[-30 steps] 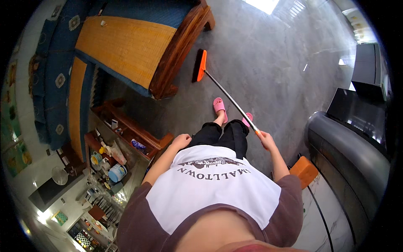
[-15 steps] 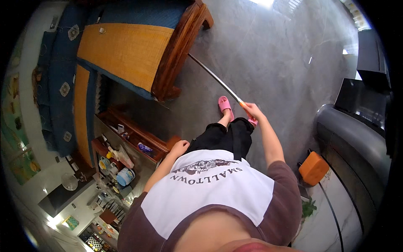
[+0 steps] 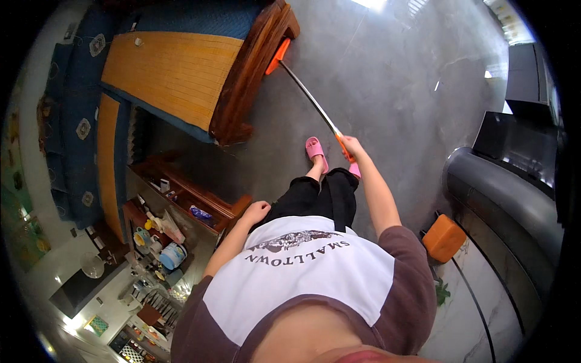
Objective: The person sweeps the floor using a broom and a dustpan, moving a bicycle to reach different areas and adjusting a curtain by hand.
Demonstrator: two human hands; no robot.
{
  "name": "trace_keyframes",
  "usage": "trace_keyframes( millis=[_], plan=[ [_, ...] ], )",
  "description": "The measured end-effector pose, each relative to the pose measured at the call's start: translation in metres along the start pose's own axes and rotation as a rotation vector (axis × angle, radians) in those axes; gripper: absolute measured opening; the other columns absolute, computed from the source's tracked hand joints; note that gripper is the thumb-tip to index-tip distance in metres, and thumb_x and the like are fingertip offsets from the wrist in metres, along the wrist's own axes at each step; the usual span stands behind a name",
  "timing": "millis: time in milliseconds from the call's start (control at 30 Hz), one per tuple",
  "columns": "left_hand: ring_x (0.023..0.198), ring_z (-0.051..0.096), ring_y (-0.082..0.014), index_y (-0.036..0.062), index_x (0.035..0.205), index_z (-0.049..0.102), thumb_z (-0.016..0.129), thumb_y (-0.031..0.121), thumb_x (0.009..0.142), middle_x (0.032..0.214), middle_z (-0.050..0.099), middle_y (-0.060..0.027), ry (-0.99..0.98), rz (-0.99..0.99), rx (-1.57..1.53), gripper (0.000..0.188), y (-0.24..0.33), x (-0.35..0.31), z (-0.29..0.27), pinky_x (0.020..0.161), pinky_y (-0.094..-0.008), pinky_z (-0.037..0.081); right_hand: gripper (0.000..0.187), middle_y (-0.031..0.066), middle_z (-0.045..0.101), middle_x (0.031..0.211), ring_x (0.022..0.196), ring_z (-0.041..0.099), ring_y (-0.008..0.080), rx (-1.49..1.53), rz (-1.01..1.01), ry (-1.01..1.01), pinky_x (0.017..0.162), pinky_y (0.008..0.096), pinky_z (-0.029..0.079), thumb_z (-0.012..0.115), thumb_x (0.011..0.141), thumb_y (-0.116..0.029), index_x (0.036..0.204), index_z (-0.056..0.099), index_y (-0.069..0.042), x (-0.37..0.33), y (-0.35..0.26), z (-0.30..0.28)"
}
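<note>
My right hand (image 3: pixel 350 147) is closed around the orange grip of a long-handled floor sweeper (image 3: pixel 311 100). Its silvery pole slants away to the far left, and its flat orange head (image 3: pixel 278 56) lies beside the wooden end of the daybed (image 3: pixel 245 91). Whether that head carries bristles or a blade, I cannot make out. My left hand (image 3: pixel 258 212) hangs by my left hip, fingers curled in with nothing seen in them. It is near the corner of a low wooden table (image 3: pixel 227 209).
Grey polished floor (image 3: pixel 387 85) stretches ahead and to the right. My feet in pink slippers (image 3: pixel 316 151) stand on it. An orange box-shaped thing (image 3: pixel 445 238) is at the right, near a dark rounded cabinet (image 3: pixel 496 181). Cups and a blue-and-white tub (image 3: pixel 173 256) crowd the surface at the left.
The sweeper's orange head has come into sight from behind the daybed's wooden end. My right hand has shifted slightly left with the grip. My left hand stays by my hip.
</note>
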State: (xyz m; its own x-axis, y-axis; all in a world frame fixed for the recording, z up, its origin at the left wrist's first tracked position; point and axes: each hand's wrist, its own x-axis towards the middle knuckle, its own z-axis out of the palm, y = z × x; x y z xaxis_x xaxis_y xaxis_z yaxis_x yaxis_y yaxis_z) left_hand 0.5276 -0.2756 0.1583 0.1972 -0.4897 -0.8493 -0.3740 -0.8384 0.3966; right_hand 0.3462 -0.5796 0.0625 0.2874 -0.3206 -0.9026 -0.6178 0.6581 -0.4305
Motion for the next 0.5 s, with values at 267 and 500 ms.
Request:
trace_keyframes(
  millis=[267,500],
  plan=[
    [0.081,0.049,-0.0287,0.0044,0.085,0.049,0.046,0.021,0.069,0.088,0.05,-0.0144,0.032,0.458,0.239,0.024,0.101,0.074,0.007,0.068,-0.0366,0.04,0.031,0.0046,0.042,0.05,0.033,0.038,0.0119,0.22,0.221,0.048,0.029,0.0242,0.032,0.043,0.076,-0.037,0.094,0.048,-0.012,-0.118,0.079,-0.029],
    [0.098,0.041,-0.0235,0.0101,0.103,0.041,0.062,0.015,0.052,0.106,0.042,-0.0097,0.039,1.14,0.547,0.056,0.219,0.066,0.035,0.079,-0.0355,0.035,0.028,0.0008,0.041,0.05,0.036,0.039,0.0082,-0.083,0.129,0.091,0.032,0.0211,0.033,0.043,0.077,-0.024,0.101,0.044,-0.01,-0.252,0.017,-0.002]
  ],
)
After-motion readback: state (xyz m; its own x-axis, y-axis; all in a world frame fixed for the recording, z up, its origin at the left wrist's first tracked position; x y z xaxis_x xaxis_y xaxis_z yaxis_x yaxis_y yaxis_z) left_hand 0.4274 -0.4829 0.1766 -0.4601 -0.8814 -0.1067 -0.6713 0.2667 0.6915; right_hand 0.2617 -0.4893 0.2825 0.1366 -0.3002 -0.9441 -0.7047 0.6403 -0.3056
